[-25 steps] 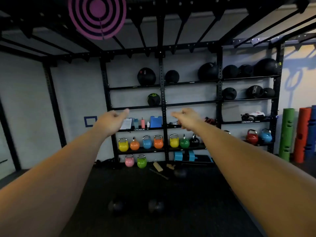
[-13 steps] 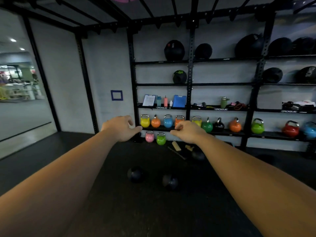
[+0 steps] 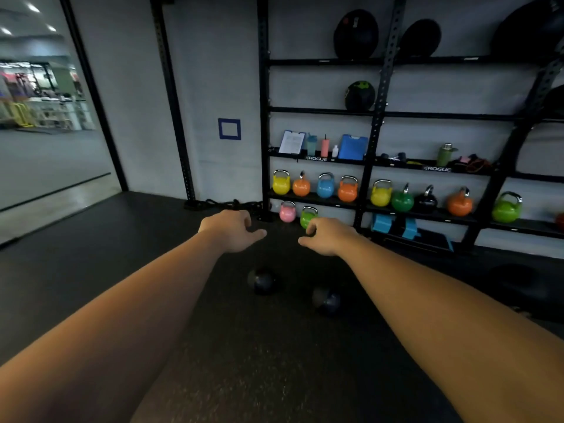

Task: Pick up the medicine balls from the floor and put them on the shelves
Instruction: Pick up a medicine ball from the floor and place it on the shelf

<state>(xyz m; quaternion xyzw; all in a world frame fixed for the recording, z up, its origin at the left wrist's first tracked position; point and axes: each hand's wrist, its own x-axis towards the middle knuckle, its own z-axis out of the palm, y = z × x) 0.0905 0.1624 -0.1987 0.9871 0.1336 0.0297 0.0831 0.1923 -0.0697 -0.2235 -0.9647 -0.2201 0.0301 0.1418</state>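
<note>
Two small black medicine balls lie on the dark floor ahead: one (image 3: 262, 281) on the left, the other (image 3: 326, 300) a little to its right. Both my arms reach forward above them. My left hand (image 3: 232, 228) and my right hand (image 3: 328, 236) hang with loosely curled fingers and hold nothing. Beyond them stands the black shelf rack (image 3: 377, 111). It carries black medicine balls (image 3: 355, 33) on its top shelf and a black-and-green ball (image 3: 360, 95) on the shelf below.
Coloured kettlebells (image 3: 325, 186) line the low shelf, and a pink one (image 3: 287, 211) and a green one stand on the floor. Clipboards and bottles (image 3: 323, 146) sit on the middle shelf. A large dark ball (image 3: 515, 282) lies at the right. A mirror (image 3: 45, 117) covers the left wall.
My view has dropped and swung left, so the shelves sit higher and to the right. Both hands have lowered toward the floor and the two floor balls look nearer.
</note>
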